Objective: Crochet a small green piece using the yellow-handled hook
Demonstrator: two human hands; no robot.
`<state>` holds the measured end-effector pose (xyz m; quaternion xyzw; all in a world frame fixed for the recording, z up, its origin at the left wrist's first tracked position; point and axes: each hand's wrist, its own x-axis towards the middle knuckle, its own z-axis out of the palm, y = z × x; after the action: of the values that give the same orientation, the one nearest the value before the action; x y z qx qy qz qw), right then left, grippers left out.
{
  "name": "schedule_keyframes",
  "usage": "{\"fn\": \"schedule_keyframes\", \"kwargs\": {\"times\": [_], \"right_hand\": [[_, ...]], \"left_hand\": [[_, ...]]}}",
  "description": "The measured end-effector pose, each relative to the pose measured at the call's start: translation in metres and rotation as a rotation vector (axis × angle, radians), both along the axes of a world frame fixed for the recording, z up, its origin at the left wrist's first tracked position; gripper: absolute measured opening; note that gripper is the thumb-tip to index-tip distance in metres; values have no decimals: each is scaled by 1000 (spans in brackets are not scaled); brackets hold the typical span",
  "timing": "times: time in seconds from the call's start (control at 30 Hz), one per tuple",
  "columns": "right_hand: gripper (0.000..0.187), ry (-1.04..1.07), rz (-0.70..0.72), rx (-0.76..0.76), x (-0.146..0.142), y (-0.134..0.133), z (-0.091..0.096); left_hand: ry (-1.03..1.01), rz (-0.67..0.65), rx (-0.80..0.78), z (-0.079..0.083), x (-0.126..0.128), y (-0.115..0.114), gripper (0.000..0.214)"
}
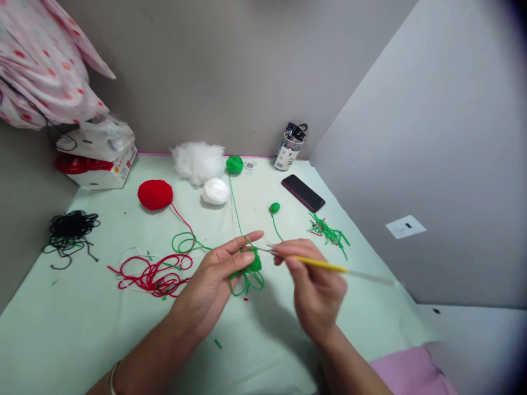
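Between the thumb and fingers of my left hand [220, 269] is a small green crochet piece [256, 262], with loops of green yarn hanging below it. A strand runs from my raised left index finger up to a green yarn ball [234, 164] at the back. My right hand [315, 280] grips a crochet hook [321, 264] with a yellow handle, its metal tip pointing left at the green piece. Whether the tip sits in a stitch is too small to tell. A little green ball [275, 208] lies beyond my right hand, trailing a strand.
Red yarn [155, 195], white yarn [216, 191] and stuffing [198, 162] lie toward the back. Tangled red yarn [154, 276] and black yarn [74, 227] are on the left. A phone [303, 192], a jar of pens [289, 147] and green yarn scraps [329, 230] stand or lie right.
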<state>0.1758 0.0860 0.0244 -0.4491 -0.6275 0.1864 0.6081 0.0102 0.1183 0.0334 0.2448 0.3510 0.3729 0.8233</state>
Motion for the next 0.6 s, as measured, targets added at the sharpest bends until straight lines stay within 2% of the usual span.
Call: {"fn": "schedule_keyframes", "kwargs": {"times": [0.1, 0.2, 0.27, 0.47, 0.6], "right_hand": [[15, 396, 95, -209, 2, 8, 3], [18, 586, 153, -365, -1, 13, 4], [18, 618, 155, -395, -3, 15, 2], [15, 528, 183, -297, 1, 14, 0], [17, 635, 206, -381, 8, 16, 3]], "left_hand": [[65, 33, 99, 0, -2, 0, 36], [152, 74, 194, -1, -3, -1, 33], [171, 83, 199, -1, -3, -2, 36], [64, 17, 97, 3, -3, 1, 46], [5, -20, 41, 2, -5, 3, 43]]}}
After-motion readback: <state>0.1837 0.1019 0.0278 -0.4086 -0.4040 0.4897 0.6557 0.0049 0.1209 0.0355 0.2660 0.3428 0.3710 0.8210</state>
